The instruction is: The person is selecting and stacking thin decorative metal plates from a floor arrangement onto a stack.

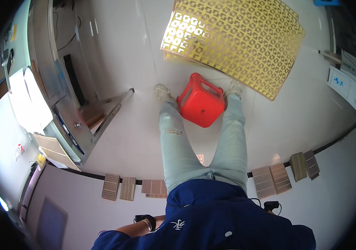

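Observation:
My left hand point(160, 221) rests beside my hip at the edge of my dark blue jacket, with a black strap and device on its wrist; its fingers are hidden. Only a sliver of my right hand point(271, 212) shows by the other hip, next to a small black device with a cable, so its fingers cannot be seen either. Between my feet stands a red plastic stool point(202, 106). Beyond it, a stack of large yellow sheets point(244, 46) with rows of copper-coloured cut-out shapes lies slightly fanned. Neither hand is near the stool or the sheets.
At the left stands a metal desk point(46, 79) with papers point(32, 100) on it; its door point(76, 125) hangs ajar. Patterned panels point(111, 186) lean along the wall behind me, others point(280, 178) to the right. A white box point(346, 89) is at the far right.

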{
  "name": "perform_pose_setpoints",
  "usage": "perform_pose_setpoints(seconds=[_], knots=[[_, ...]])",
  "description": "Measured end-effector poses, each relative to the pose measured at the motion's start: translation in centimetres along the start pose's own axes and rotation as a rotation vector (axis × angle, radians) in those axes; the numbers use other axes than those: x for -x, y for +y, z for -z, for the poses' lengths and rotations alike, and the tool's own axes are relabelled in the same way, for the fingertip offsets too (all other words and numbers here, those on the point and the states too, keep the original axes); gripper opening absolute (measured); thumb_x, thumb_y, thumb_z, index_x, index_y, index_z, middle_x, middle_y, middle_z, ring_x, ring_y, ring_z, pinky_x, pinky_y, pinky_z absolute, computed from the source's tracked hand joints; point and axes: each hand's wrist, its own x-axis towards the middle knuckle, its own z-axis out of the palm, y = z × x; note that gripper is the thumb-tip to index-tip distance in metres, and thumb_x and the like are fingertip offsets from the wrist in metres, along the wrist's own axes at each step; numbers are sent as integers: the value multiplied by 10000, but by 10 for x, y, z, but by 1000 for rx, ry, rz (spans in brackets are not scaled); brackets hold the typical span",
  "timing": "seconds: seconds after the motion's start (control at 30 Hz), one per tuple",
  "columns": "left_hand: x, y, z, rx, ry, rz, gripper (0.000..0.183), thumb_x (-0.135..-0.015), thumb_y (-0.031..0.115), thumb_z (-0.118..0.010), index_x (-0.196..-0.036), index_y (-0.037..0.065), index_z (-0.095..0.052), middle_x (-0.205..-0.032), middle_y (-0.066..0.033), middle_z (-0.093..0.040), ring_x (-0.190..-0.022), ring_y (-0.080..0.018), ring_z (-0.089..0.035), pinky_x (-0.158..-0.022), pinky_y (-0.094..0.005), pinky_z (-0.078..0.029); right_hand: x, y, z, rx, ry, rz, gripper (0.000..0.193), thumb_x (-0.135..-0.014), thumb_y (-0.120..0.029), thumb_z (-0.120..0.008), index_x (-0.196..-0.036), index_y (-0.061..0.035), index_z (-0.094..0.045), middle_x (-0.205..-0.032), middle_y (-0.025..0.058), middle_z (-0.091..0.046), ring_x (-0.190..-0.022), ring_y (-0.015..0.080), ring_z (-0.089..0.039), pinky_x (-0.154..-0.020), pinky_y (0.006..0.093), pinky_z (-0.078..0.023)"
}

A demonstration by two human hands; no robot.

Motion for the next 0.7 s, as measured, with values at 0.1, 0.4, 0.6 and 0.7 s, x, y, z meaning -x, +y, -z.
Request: perform_pose_setpoints(seconds=[0.1, 0.4, 0.6, 0.7], knots=[[5, 7, -16, 17, -38, 22, 376, -828, 267, -480, -1113, 29, -538, -1014, -115, -621, -859, -205, -589, -767, -323, -472, 1, -1, 4, 12, -11, -6, 250, -859, -240, -503, -1003, -54, -589, -886, 127, -614, -851, 258, -591, -737, 343, -457], [6, -2, -14, -293, 0, 2, 361, -821, 274, -476, -1070, 25, -555, -961, -137, -626, -839, -226, -594, -749, -328, -475, 4, -8, 16, 44, -23, -11, 247, -858, -235, -502, -1000, -52, -589, -879, 124, -615, -849, 254, -591, -735, 340, -458], [8, 9, -7, -736, 44, 14, 354, -816, 279, -473, -1041, 22, -566, -926, -151, -629, -825, -240, -598, -737, -331, -476, -1, -7, 27, 64, -17, -8, 246, -857, -232, -502, -999, -51, -590, -875, 121, -616, -847, 251, -591, -733, 339, -458], [9, 26, -4, -1087, 59, 66, 351, -813, 281, -471, -1027, 21, -571, -908, -158, -631, -819, -247, -600, -730, -332, -477, -4, -5, 34, 68, -14, 2, 245, -857, -231, -502, -998, -50, -590, -873, 120, -617, -847, 249, -591, -732, 338, -458]])
